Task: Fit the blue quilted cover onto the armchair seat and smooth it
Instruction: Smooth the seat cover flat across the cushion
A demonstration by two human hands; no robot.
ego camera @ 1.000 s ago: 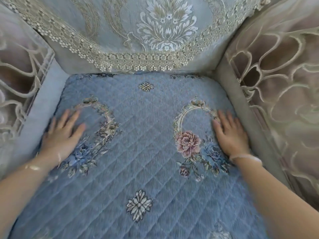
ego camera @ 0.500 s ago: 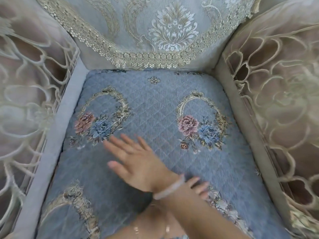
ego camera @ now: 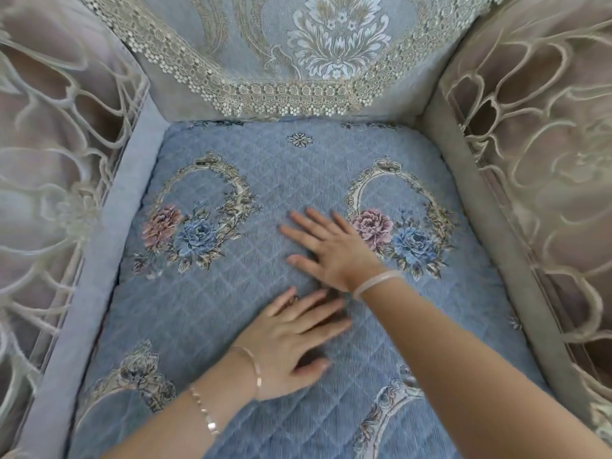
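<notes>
Cover (ego camera: 265, 180), quilted blue, lies flat under left hand (ego camera: 291, 339) and right hand (ego camera: 331, 246), fingers spread.

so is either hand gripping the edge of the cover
No, both the left hand and right hand lie flat mid-cover.

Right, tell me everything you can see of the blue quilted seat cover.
The blue quilted seat cover is soft-looking fabric stitched in a diamond grid, woven with oval gilt-coloured wreaths holding pink and blue roses, plus small pale rosettes. It lies flat over the armchair seat, reaching the lace-trimmed backrest cover and both side walls. The left hand and right hand press flat, fingers spread, near its middle. No obvious wrinkles show.
</notes>
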